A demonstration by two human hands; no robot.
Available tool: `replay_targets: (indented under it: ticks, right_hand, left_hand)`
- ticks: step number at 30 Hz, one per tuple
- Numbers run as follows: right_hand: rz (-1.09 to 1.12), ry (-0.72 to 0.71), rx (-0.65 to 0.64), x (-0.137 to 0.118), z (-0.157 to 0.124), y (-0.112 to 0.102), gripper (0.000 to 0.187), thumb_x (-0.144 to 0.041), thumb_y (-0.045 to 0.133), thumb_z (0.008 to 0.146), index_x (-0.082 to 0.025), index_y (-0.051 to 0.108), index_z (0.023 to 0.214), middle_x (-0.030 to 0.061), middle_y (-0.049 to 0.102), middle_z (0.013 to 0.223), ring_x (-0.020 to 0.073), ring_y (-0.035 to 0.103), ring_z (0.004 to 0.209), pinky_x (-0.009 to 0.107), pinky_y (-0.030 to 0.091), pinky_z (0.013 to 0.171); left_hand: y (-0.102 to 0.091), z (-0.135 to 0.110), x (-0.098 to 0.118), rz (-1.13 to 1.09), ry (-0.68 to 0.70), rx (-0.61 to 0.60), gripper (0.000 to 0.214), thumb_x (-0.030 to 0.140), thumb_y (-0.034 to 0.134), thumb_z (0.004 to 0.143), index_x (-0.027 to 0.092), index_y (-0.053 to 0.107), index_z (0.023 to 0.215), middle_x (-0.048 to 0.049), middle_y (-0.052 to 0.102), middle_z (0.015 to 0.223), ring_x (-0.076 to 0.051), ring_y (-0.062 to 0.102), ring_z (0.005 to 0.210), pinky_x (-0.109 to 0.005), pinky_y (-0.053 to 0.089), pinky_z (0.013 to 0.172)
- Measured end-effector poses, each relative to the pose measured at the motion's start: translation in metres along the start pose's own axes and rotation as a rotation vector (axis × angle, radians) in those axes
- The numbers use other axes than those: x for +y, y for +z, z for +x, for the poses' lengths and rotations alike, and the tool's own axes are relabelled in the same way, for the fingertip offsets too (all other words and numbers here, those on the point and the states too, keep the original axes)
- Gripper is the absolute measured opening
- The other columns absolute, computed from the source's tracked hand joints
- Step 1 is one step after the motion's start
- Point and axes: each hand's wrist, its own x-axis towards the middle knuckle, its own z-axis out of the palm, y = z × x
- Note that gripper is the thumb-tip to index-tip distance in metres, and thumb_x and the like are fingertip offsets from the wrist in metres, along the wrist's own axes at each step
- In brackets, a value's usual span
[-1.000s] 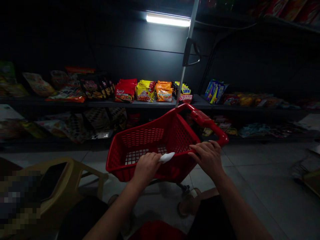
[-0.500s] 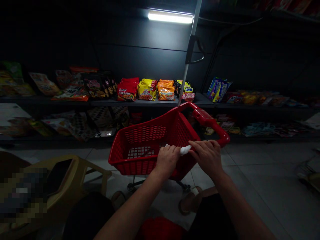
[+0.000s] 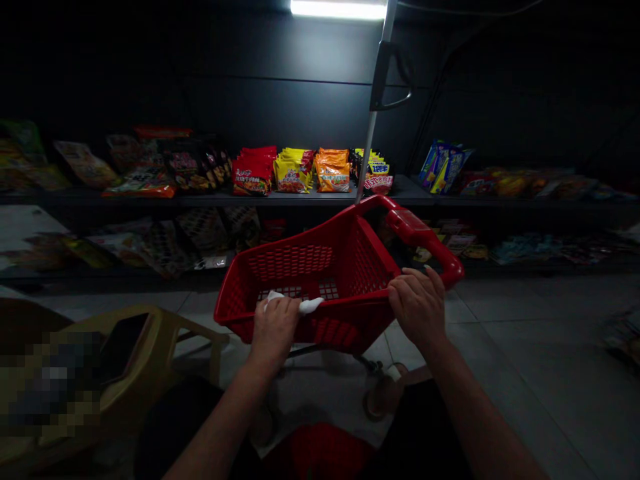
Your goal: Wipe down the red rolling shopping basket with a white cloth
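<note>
A red plastic shopping cart [image 3: 350,327] stands in front of me, with perforated sides and a red handle [image 3: 425,237] at its right end. My left hand [image 3: 275,323] is closed around a crumpled white cloth [image 3: 311,306], pressing it on the cart's near rim, left of the middle. One end of the cloth sticks out to the right of the fingers. At the rim's right corner, just below the handle, my right hand [image 3: 419,303] grips the cart, thumb side toward the basket. A grey pole with a dark grip [image 3: 384,77] rises behind the handle.
Shelves [image 3: 300,202] behind the cart carry red, yellow and orange noodle packs [image 3: 333,171] and other snack bags. On the left, a tan plastic stool [image 3: 145,353] holds a dark phone [image 3: 125,343] and a blurred item. The floor is tiled; a lit tube [image 3: 340,9] hangs above.
My left hand slid left along the cart's near rim with the white cloth. The cloth is no longer stretched between both hands; my right hand stays at the cart's right corner.
</note>
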Motion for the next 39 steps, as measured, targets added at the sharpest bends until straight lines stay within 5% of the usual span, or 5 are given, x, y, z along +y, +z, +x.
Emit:
replay_targets:
  ticks: [8,24,29,33,39]
  right_hand:
    - [-0.105,-0.016,0.035,0.025,0.001,0.005,0.019,-0.025,0.052,0.096,-0.021,0.064,0.082,0.0035,0.069,0.087,0.0223,0.062,0.105,0.044,0.031,0.114]
    - [-0.051,-0.066,0.086,0.065,-0.009,0.010,0.016,-0.024,0.053,0.093,-0.022,0.065,0.082,0.0019,0.072,0.088,0.0231,0.063,0.108,0.046,0.029,0.117]
    - [-0.030,0.003,0.094,0.083,-0.007,0.015,0.020,-0.024,0.051,0.095,-0.021,0.069,0.086,0.0050,0.074,0.108,0.0275,0.054,0.129,0.055,0.017,0.124]
    - [0.048,0.054,0.091,0.028,-0.014,0.029,0.018,-0.026,0.055,0.095,-0.023,0.072,0.102,0.0063,0.064,0.136,0.0332,0.029,0.150,0.065,0.006,0.123]
    - [0.372,-0.164,-0.216,-0.081,-0.044,0.056,0.015,-0.028,0.054,0.099,-0.028,0.069,0.099,0.0000,0.073,0.094,0.0190,0.063,0.106,0.049,0.018,0.126]
  left_hand:
    - [0.016,0.041,0.066,-0.156,0.210,0.016,0.017,0.025,0.053,0.098,0.022,0.059,0.114,-0.0043,0.069,0.099,-0.024,0.061,0.094,-0.040,0.044,0.080]
    - [0.013,-0.046,-0.069,-0.127,0.084,-0.025,0.021,0.025,0.052,0.098,0.022,0.061,0.116,-0.0074,0.070,0.109,-0.026,0.063,0.105,-0.046,0.045,0.099]
    - [0.012,-0.061,-0.067,-0.126,0.082,-0.029,0.021,0.023,0.051,0.098,0.021,0.061,0.116,-0.0060,0.072,0.106,-0.026,0.064,0.106,-0.048,0.041,0.107]
    - [0.004,-0.055,-0.032,-0.065,0.064,-0.043,0.016,0.024,0.054,0.097,0.021,0.063,0.110,-0.0051,0.072,0.095,-0.025,0.065,0.092,-0.040,0.050,0.085]
    - [0.003,-0.051,0.013,-0.145,0.180,-0.056,0.015,0.031,0.058,0.097,0.022,0.061,0.107,-0.0019,0.070,0.088,-0.021,0.064,0.077,-0.035,0.048,0.070]
